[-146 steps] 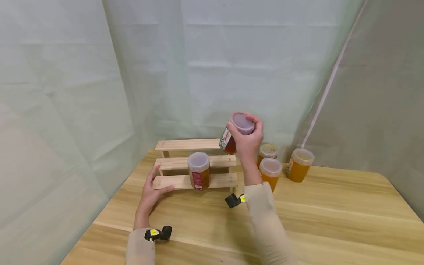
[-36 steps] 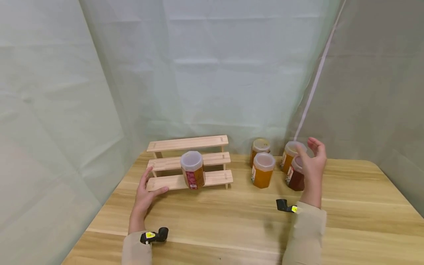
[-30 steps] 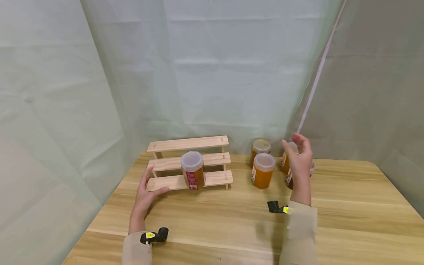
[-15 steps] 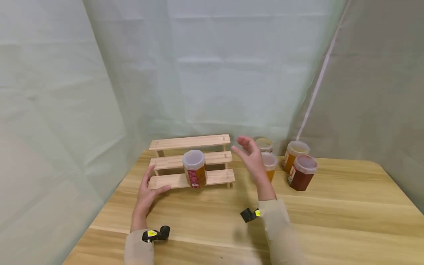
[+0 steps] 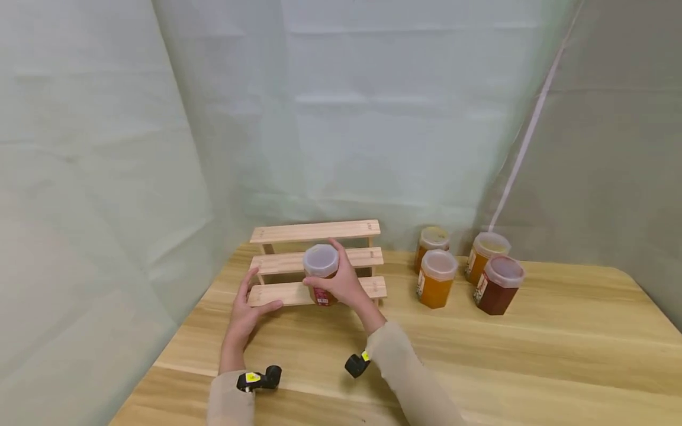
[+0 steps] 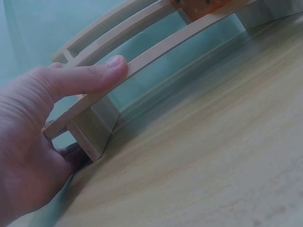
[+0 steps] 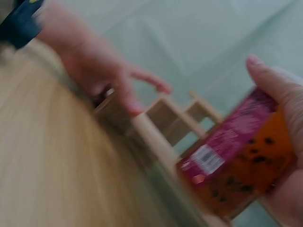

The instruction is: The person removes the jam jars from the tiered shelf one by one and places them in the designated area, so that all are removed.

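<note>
My left hand (image 5: 244, 316) grips the left end of a three-tier wooden display stand (image 5: 285, 293). In the left wrist view its thumb lies over the front of the lowest shelf (image 6: 163, 47), with the fingers mostly hidden beyond the end. An eight-sided plastic jar (image 5: 321, 262) with a whitish lid stands on the lowest shelf. My right hand (image 5: 347, 287) holds this jar from the right, thumb across the front and fingers round the back. The right wrist view, partly blurred, shows the jar's orange contents with dark specks and a magenta barcode label (image 7: 232, 137).
Right of the stand on the wooden table (image 5: 506, 367) are an orange jar (image 5: 436, 290), a dark red jar (image 5: 496, 293) and two amber jars, one at the back (image 5: 433, 239) and one behind the red (image 5: 486, 251). Pale cloth walls (image 5: 415, 118) rise behind.
The right hand carried the dark red jar from beside the stand to the right-hand group and let go. It then came back left and took hold of the jar on the stand. The left hand stayed.
</note>
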{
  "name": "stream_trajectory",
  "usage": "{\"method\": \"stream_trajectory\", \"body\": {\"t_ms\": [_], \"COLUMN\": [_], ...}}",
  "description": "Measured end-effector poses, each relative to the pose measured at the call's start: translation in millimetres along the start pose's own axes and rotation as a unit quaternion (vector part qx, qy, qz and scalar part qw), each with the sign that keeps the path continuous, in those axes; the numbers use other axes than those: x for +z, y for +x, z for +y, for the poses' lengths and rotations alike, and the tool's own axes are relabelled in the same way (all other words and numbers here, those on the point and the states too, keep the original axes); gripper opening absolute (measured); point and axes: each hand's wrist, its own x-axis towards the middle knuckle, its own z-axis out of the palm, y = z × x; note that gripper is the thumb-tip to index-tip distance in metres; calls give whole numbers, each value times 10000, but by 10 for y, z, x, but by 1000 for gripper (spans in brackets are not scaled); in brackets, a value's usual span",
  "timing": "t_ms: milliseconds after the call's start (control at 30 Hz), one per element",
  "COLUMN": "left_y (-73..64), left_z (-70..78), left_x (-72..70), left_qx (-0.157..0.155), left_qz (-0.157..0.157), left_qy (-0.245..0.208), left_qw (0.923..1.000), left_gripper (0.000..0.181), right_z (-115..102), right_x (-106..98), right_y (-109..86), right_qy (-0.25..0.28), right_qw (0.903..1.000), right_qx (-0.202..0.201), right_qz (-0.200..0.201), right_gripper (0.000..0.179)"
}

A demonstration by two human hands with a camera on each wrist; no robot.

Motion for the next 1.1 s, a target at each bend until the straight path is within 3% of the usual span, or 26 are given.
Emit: {"method": "stream_trajectory", "body": {"t_ms": [233,433,900,1100], "left_y": [-24,-5,-12,3], "left_z": [47,26,-11,-10], "left_x": [12,19,26,13], "left_qx": [77,140,81,85], "left_qz": [42,59,37,45], "left_qy": [32,146,99,126], "left_qw": [10000,9998,9999,9999], "left_gripper": [105,104,104,104], "right_z": [5,47,85,-158], "right_x": [74,115,68,42], "right_y": [-23,-22,-67,-158], "right_qy": [-157,-56,-75,-108], "right_qw": [9985,9959,9967,9969], "right_qx": [-348,-622,-471,-556], "right_qz": [391,654,663,548], "right_gripper": [76,72,73,70]}}
